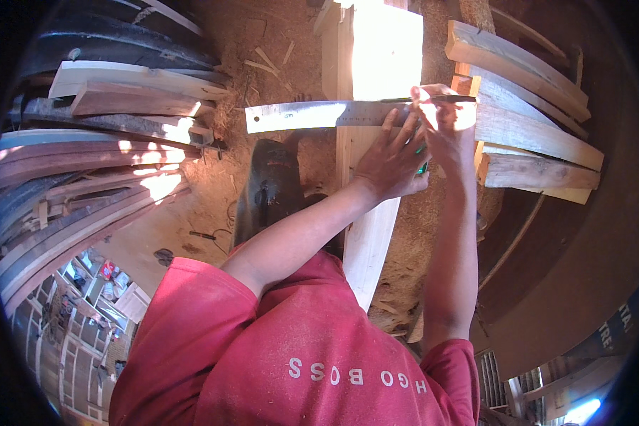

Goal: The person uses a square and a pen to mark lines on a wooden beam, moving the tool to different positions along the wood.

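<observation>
Workshop floor [213, 192], sandy and strewn with sawdust and wood chips, sunlit in patches.

Item 1: pale plank [369, 213], long and narrow, running away from the person across the middle of the view; its far end glares in the sun.

Item 2: steel ruler [312, 116], lying crosswise over the plank, most of its length overhanging to the left.

Item 3: left hand [390, 160], spread flat, palm down, fingers pressing the ruler's right portion onto the plank; it grips nothing.

Item 4: right hand [444, 121], fingers pinched closed on a pencil [433, 100], thin and dark, held along the ruler's far edge. Whether the tip touches the wood cannot be told in the glare.

Item 5: stacked offcuts [532, 135], rough boards piled just right of the hands.

Item 6: curved timbers [92, 163], a large heap at left.

Item 7: dark shoe [273, 184], on the floor beside the plank.

Step in hand, by judgement: marking a line across the plank against the ruler. The next move likely calls for steady downward pressure from the left hand so the ruler does not pivot, and an even pencil stroke kept tight to the edge.
</observation>
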